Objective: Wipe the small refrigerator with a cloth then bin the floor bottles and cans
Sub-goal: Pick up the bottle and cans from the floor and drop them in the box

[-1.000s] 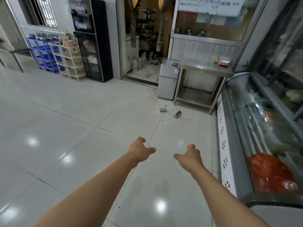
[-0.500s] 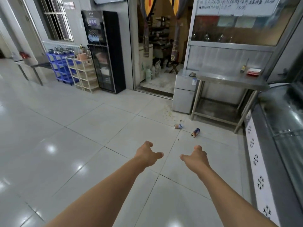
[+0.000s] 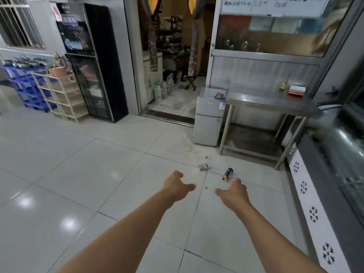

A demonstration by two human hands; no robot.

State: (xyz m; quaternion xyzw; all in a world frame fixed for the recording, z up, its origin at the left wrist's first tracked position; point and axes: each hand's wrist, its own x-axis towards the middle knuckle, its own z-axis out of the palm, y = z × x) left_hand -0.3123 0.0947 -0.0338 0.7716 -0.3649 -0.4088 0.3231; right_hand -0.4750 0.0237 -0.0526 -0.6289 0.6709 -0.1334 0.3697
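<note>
A small silver refrigerator [image 3: 207, 123] stands ahead beside a doorway, with a crumpled greyish cloth [image 3: 220, 95] lying on its top. On the white floor tiles in front of it lie a pale can [image 3: 204, 167] and a blue can [image 3: 227, 173], both on their sides. My left hand [image 3: 176, 186] and my right hand [image 3: 233, 193] reach forward over the floor with loosely curled fingers, holding nothing. The right hand's knuckles sit just below the blue can in the picture.
A steel table [image 3: 269, 102] stands right of the refrigerator with a red-and-white stack [image 3: 297, 90] on it. A glass display counter [image 3: 334, 174] runs along the right. A black glass-door cabinet [image 3: 92, 64] and shelf racks [image 3: 63, 95] line the left wall. Crumbs [image 3: 192, 149] litter the floor.
The view has moved closer to the refrigerator and the cans, which appear larger and nearer my hands. Both hands stay stretched forward, holding nothing.
</note>
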